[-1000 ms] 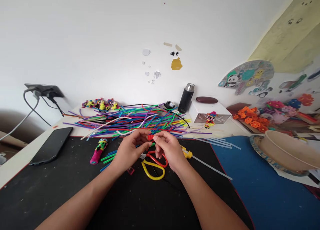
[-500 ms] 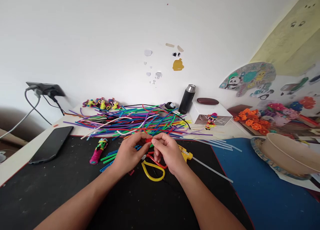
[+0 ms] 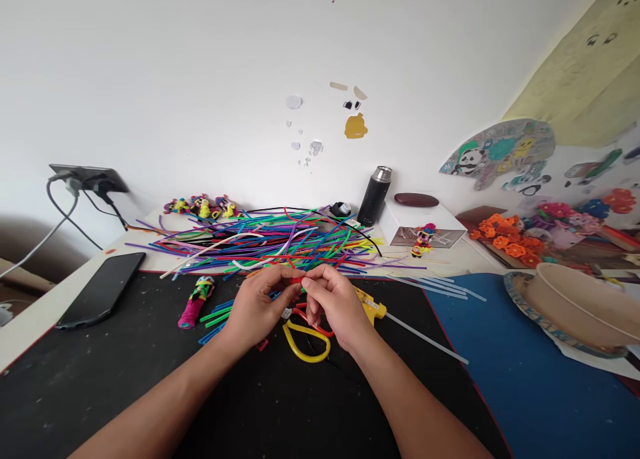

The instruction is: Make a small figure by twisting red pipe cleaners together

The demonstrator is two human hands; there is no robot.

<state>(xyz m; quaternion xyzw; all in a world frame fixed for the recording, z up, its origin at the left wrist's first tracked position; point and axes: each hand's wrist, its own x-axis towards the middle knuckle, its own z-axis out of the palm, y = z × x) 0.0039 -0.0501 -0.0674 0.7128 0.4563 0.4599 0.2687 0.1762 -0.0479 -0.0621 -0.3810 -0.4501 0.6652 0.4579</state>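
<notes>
Between my two hands is a small red fuzzy piece (image 3: 297,280), probably pipe cleaner, mostly covered by fingers. My left hand (image 3: 257,306) pinches its left end, while my right hand (image 3: 334,304) pinches it from the other side, the fingertips almost meeting. Below them on the black mat lie scissors with yellow and red handles (image 3: 307,360). A yellow glue gun (image 3: 373,308) with a long clear glue stick rests just beyond my right hand. Cut blue and green pipe cleaners (image 3: 216,321) lie left of my left hand, beside a pink-bodied pipe-cleaner figure (image 3: 194,304).
A wide heap of coloured pipe cleaners (image 3: 280,239) spreads along the wall. A phone (image 3: 103,289) lies at left. Behind stand a black flask (image 3: 375,198), a white box (image 3: 425,222) and a small figure (image 3: 424,240). A beige bowl (image 3: 580,306) sits at right on a blue mat (image 3: 460,326).
Both hands keep nearly the same pinch on the red piece, with only slight finger movement. The camera view has shifted very slightly.
</notes>
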